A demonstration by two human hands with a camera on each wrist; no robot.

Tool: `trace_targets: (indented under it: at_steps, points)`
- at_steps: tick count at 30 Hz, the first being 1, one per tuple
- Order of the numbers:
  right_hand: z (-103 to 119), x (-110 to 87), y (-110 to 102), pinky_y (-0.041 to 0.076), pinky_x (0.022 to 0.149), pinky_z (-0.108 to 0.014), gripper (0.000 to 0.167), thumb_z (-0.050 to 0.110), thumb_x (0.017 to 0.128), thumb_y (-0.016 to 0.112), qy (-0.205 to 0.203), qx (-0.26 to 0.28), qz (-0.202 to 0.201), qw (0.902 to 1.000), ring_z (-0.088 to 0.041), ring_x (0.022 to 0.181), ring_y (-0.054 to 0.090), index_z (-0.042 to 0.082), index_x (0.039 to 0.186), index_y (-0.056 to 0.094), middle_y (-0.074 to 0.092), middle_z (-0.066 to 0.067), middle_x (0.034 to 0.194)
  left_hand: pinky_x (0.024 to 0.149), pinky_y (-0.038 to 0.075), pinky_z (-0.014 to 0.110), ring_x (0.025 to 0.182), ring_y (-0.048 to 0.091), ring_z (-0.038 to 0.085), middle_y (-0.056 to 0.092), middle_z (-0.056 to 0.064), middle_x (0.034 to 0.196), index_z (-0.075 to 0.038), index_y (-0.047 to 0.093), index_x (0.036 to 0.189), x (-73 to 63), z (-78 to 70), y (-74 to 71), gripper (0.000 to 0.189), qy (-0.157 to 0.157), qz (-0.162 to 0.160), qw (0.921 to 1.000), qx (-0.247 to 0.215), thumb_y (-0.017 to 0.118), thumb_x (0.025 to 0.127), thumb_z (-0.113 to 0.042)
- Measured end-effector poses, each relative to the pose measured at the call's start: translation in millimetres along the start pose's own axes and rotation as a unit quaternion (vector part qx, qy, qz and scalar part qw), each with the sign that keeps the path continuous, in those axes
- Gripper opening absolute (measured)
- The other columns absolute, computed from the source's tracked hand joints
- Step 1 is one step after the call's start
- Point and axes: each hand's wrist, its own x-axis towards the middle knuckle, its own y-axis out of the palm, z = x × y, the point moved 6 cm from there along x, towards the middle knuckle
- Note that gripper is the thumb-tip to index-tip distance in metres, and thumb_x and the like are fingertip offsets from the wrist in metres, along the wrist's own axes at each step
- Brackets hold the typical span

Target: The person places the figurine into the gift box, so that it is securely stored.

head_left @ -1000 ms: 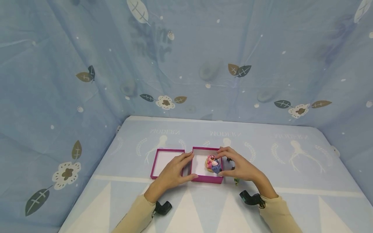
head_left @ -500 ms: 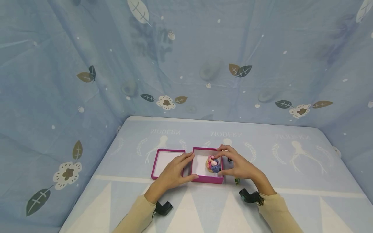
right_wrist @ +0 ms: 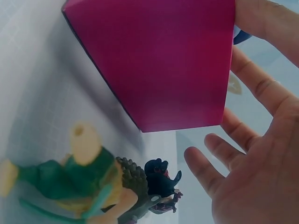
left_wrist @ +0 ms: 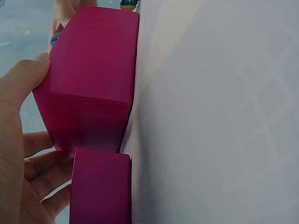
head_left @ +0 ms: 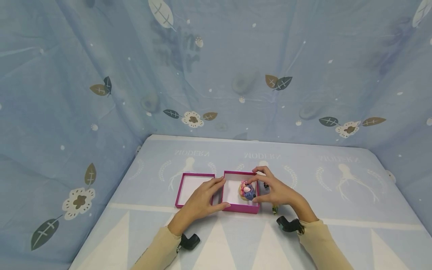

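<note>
Roughly, near to far: the left hand (head_left: 202, 197) braced the left side of the box (head_left: 240, 208), thumb at the near corner, fingers loosely spread along the wall, no firm grip. That light contact could have slipped, and the box would then probably have skidded on the tabletop (head_left: 216, 243). The right hand (head_left: 278, 191) reached over the right rim; thumb and index finger appeared to pinch the figurine (head_left: 249, 191), other fingers fanned outside the wall. Likeliest failure: a two-finger hold on a rounded, perhaps slick piece, letting it twist or drop. Fingers pushing on the rim might also have tipped the box. Just outside that wall, a green figure (right_wrist: 51, 182) and a dark figure (right_wrist: 161, 170) sat close by, so a low sweep of the palm could have knocked them over.

Looks: the figurine was inside the box, toward the right wall. Small and chunky, pink on the left and top, blue on the right, pale patch mid-body, tan round base showing. Upright or tilted, couldn't tell. Box was magenta outside, white inside; a shallow matching tray (head_left: 195, 185) lay just beside it, left.
</note>
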Motion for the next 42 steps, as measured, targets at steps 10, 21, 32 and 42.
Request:
trace_targets:
  at_steps: [10, 21, 32, 42]
  points:
    - [-0.9, 4.6, 2.0, 0.038, 0.102, -0.068, 0.049, 0.033, 0.076, 0.084, 0.007, 0.015, 0.028, 0.9995, -0.038, 0.133, 0.033, 0.026, 0.12, 0.064, 0.029, -0.018, 0.145, 0.109, 0.043, 0.046, 0.133, 0.05, 0.027, 0.051, 0.006, 0.146, -0.008, 0.051, 0.143, 0.7, 0.3, 0.9, 0.08, 0.007, 0.001, 1.0, 0.004, 0.073, 0.081, -0.053]
    - [-3.2, 13.0, 8.8, 0.033, 0.102, -0.07, 0.05, 0.035, 0.075, 0.083, 0.038, 0.041, 0.083, 0.995, -0.039, 0.133, 0.032, 0.03, 0.121, 0.064, 0.028, -0.02, 0.145, 0.109, 0.043, 0.045, 0.133, 0.05, 0.028, 0.05, 0.006, 0.147, -0.009, 0.05, 0.143, 1.6, 0.5, 1.5, 0.079, 0.003, 0.002, 1.0, 0.005, 0.073, 0.081, -0.053]
    - [-0.4, 17.9, 11.3, 0.031, 0.101, -0.074, 0.045, 0.032, 0.075, 0.083, 0.028, 0.03, 0.084, 0.9956, -0.042, 0.132, 0.031, 0.028, 0.117, 0.066, 0.029, -0.022, 0.145, 0.108, 0.043, 0.046, 0.133, 0.05, 0.029, 0.05, 0.007, 0.147, -0.009, 0.05, 0.143, 2.6, -0.3, -0.6, 0.079, 0.007, -0.003, 1.0, 0.005, 0.073, 0.081, -0.053]
    - [-3.1, 17.1, 14.4, 0.029, 0.102, -0.074, 0.043, 0.032, 0.075, 0.084, 0.033, 0.039, 0.092, 0.9945, -0.043, 0.132, 0.03, 0.028, 0.114, 0.067, 0.026, -0.022, 0.146, 0.108, 0.043, 0.046, 0.133, 0.049, 0.028, 0.05, 0.005, 0.148, -0.009, 0.049, 0.144, 0.3, -0.9, 0.0, 0.081, 0.012, -0.003, 0.9999, 0.004, 0.072, 0.082, -0.055]
